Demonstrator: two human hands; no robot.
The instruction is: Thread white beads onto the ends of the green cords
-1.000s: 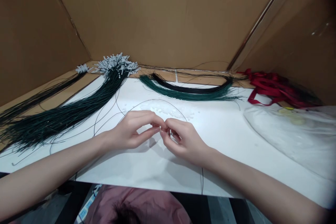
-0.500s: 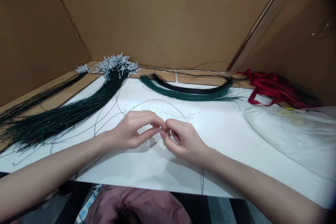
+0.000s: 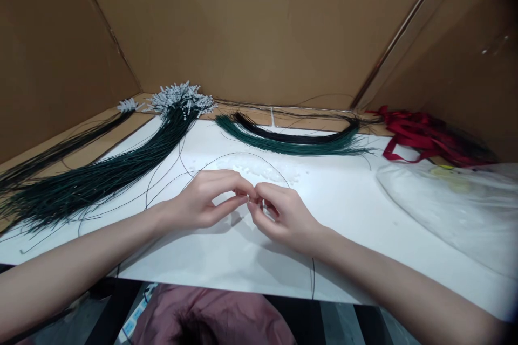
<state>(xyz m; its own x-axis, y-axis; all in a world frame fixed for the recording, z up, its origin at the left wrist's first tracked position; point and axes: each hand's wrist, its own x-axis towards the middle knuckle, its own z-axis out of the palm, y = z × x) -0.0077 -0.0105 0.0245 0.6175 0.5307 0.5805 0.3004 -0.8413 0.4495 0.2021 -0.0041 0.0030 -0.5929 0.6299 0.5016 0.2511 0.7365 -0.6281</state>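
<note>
Over the middle of the white board, my left hand [image 3: 214, 198] and my right hand [image 3: 285, 215] meet fingertip to fingertip. Both are closed in a pinch around a thin dark wire with tiny white beads [image 3: 248, 199] at the tips. Much of this small piece is hidden by the fingers. A dark wire [image 3: 251, 154] arcs over the board behind my hands and passes out of sight behind the right one. Loose white beads [image 3: 259, 168] lie scattered just beyond my fingers.
At left lies a big bundle of dark green wires [image 3: 117, 172] with white-beaded ends [image 3: 182, 98], beside a thinner bundle [image 3: 81, 137]. Curved green and black wires [image 3: 291, 144] rest at the back. Red ribbon [image 3: 421, 132] and a clear plastic bag [image 3: 457, 215] are right. Cardboard walls [image 3: 259, 27] enclose the board.
Almost nothing differs. Both hands keep the same pinch in the same place, with only a very slight shift of the fingertips.
</note>
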